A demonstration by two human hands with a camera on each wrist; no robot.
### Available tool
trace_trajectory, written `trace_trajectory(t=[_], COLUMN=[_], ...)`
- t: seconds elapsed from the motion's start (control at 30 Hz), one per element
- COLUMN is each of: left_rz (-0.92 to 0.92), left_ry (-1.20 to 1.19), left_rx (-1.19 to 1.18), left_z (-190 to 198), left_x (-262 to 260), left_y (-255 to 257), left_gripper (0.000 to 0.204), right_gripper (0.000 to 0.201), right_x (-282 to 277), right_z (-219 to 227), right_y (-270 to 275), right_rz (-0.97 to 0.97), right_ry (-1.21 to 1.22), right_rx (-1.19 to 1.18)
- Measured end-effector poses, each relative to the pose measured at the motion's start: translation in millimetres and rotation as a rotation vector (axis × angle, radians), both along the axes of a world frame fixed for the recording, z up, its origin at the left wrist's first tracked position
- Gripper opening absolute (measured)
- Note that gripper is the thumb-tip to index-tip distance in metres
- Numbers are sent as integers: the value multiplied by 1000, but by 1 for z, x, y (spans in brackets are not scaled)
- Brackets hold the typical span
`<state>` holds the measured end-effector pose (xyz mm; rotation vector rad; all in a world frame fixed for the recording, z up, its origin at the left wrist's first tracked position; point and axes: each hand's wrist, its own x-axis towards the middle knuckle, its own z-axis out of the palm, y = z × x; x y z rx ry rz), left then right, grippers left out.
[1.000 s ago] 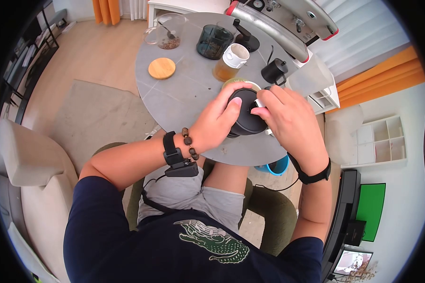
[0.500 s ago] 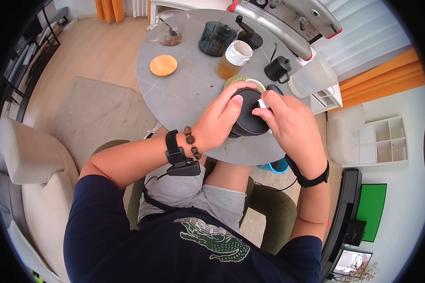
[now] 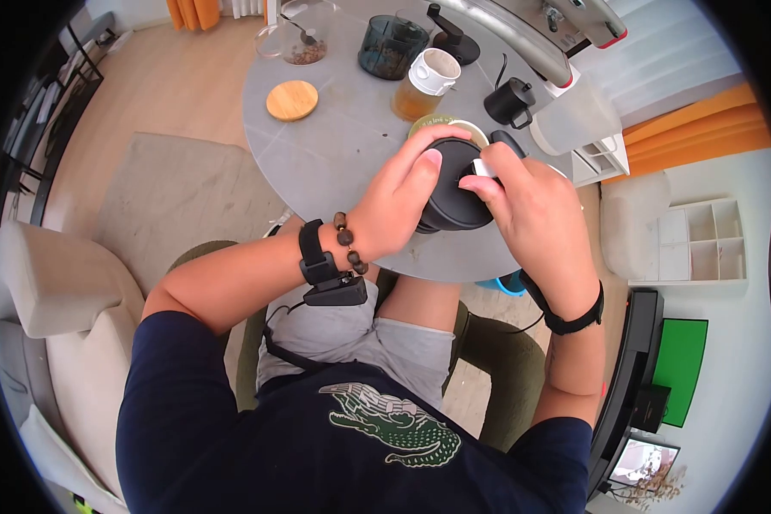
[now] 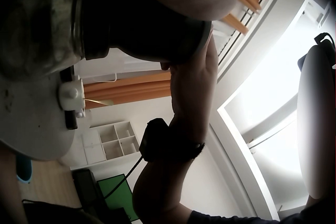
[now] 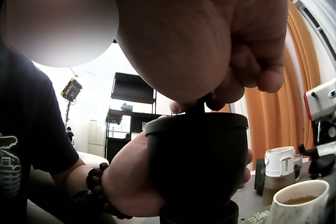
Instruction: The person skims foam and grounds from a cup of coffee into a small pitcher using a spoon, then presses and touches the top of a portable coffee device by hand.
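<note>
A black round-topped vessel [image 3: 458,190] is gripped by my left hand [image 3: 396,201], whose thumb lies on the top's rim. Over its middle, my right hand [image 3: 535,206] pinches a small white-and-black piece [image 3: 483,168] between thumb and fingers. In the right wrist view the black vessel [image 5: 197,155] stands upright, the left hand [image 5: 134,179] wrapped round it. The left wrist view has the dark body [image 4: 144,24] joined to a clear glass jar [image 4: 42,29]. Just beyond the vessel, a greenish cup [image 3: 441,122] stands partly hidden; the right wrist view shows brown liquid in a cup [image 5: 299,201].
On the grey table [image 3: 317,171] stand a wooden lid [image 3: 292,100], a glass pitcher [image 3: 305,51], a dark container [image 3: 385,51], a white-topped jar [image 3: 420,90] and a black kettle [image 3: 511,101]. A silver machine [image 3: 522,38] is at the back.
The table and its objects sit slightly higher in the head view. Both hands keep their hold on the vessel and the small piece; the right hand has shifted slightly around the top.
</note>
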<state>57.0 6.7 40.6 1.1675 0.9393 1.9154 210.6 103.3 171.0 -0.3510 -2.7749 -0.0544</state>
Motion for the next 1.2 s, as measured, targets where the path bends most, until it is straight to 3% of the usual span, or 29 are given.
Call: trace_trajectory(t=[0.43,0.7,0.73,0.77,0.83,0.87,1.03,1.13,1.2], left_rz=[-53,-139,-286,-300,-357,-384,-378,-422,-279], left_ry=[-101,-5,-43,-36,182,154,318,330,410], left_rx=[28,45,50,46,91,10,-32,-241,-228], left_z=[1,1,-7,-8,-9,-11,-22,-14,-16], left_x=[3,-13,-27,-34,-44,-49,-59,-57,-55], left_y=[3,6,8,10,13,14,17,12,12], left_gripper=[47,51,69,69,107,134,132,122,108], right_gripper=[36,30,30,29,28,28,27,31,33], right_x=[2,2,3,3,4,3,1,-5,-9], right_z=[-5,-25,-25,-25,-27,-28,-25,-21,-21], right_y=[2,12,14,16,20,23,26,26,27], right_rz=[-9,150,138,162,169,195,188,176,177], right_ry=[-10,191,199,205,224,221,152,131,130], right_rx=[-191,-190,-191,-200,-207,-215,-285,-293,-299])
